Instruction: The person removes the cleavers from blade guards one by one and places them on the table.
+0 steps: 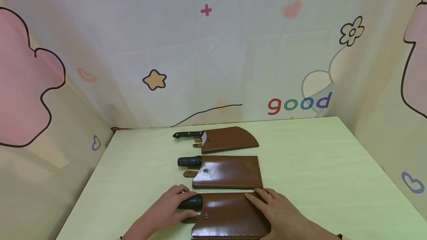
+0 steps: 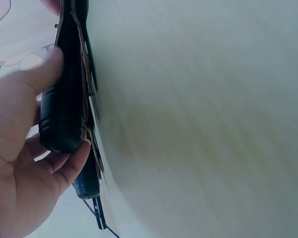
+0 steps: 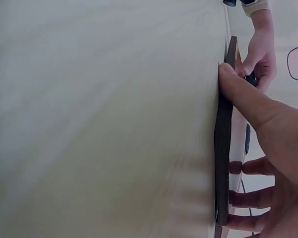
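Note:
Nearest me lies a cleaver in a brown leather sheath [image 1: 230,214], its black handle [image 2: 64,114] sticking out to the left. My left hand [image 1: 170,208] holds that handle, thumb on one side and fingers on the other, as the left wrist view shows. At the sheath's right end, my right hand [image 1: 280,212] grips the leather, with fingertips along the far edge. In the right wrist view its thumb [image 3: 238,87] presses on the sheath's dark edge [image 3: 222,148]. A snap stud [image 1: 206,216] shows near the handle; the strap below is partly hidden by my left thumb.
Just beyond lies a second sheathed cleaver [image 1: 230,169] with a black handle and loose strap. Farther back is a third knife in a curved brown sheath [image 1: 230,139], with a riveted black handle. All rest on a pale green table [image 1: 317,166], with a patterned cloth [image 1: 207,55] behind.

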`<move>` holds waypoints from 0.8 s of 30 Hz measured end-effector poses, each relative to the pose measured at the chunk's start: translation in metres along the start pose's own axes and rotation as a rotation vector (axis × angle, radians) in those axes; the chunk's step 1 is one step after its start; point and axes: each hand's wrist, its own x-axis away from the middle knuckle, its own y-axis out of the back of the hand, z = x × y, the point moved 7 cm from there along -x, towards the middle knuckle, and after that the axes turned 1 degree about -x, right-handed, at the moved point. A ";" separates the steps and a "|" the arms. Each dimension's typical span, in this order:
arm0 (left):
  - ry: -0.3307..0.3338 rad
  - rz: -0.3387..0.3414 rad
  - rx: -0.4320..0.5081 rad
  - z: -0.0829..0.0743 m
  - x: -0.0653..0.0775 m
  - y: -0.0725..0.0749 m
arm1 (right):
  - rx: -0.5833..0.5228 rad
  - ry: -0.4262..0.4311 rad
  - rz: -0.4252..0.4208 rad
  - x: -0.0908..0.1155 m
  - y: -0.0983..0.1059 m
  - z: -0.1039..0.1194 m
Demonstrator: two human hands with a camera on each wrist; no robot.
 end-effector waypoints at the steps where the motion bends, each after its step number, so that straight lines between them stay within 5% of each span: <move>1: -0.011 -0.008 -0.002 -0.001 0.000 0.000 | 0.005 0.007 -0.011 0.000 0.001 0.001; 6: -0.038 -0.021 -0.018 -0.004 -0.002 0.000 | -0.049 0.005 -0.027 0.000 0.002 0.002; 13: -0.023 -0.012 -0.053 -0.005 -0.003 -0.002 | -0.198 -0.070 0.058 0.000 -0.002 0.000; 24: -0.047 -0.064 -0.087 -0.012 0.001 0.005 | -0.149 -0.124 0.066 0.002 0.004 -0.002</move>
